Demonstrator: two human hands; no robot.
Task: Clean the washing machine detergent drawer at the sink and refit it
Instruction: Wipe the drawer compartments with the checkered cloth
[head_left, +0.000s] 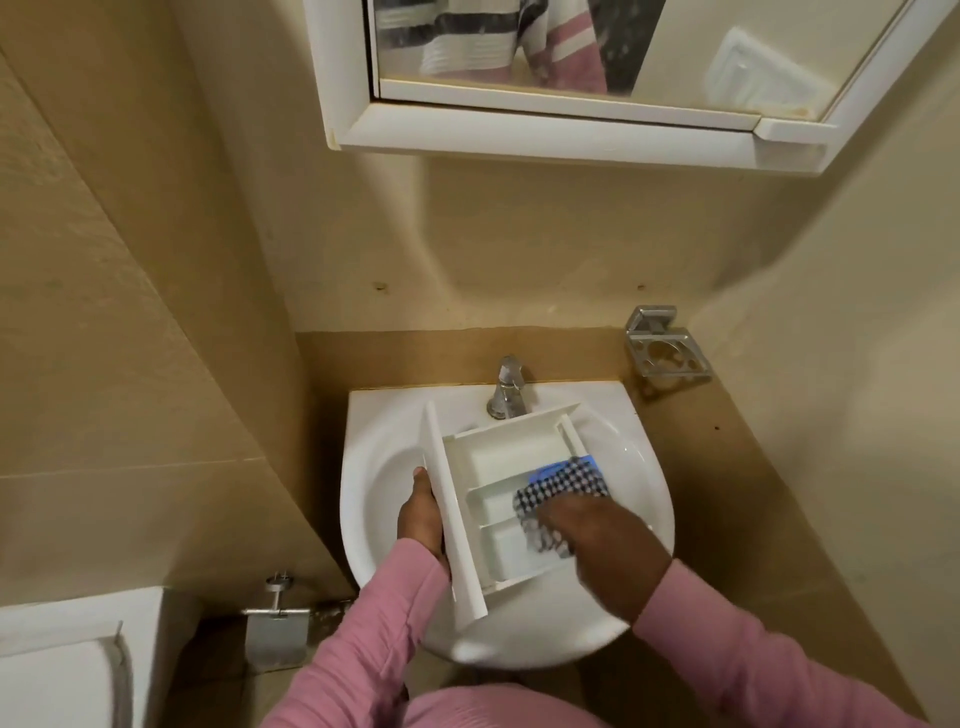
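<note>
Ribbed pink long sleeves (384, 623) to the wrists; bare left hand (418, 519), right hand (605, 545).

mirror cabinet (571, 132) above | metal cup holder (667, 351) on right wall | paper-roll holder (275, 631) lower left | white cistern (57, 670), perhaps, bottom-left

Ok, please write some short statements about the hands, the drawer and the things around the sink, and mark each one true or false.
1. The left hand grips the detergent drawer by its front panel. True.
2. The right hand holds a yellow sponge. False: it holds a checked cloth inside the drawer.
3. The drawer sits in the washing machine. False: it is out, over the sink.
4. A mirror cabinet hangs on the wall above the sink. True.
5. The metal holder on the wall, to the right of the tap, is empty. True.
</note>
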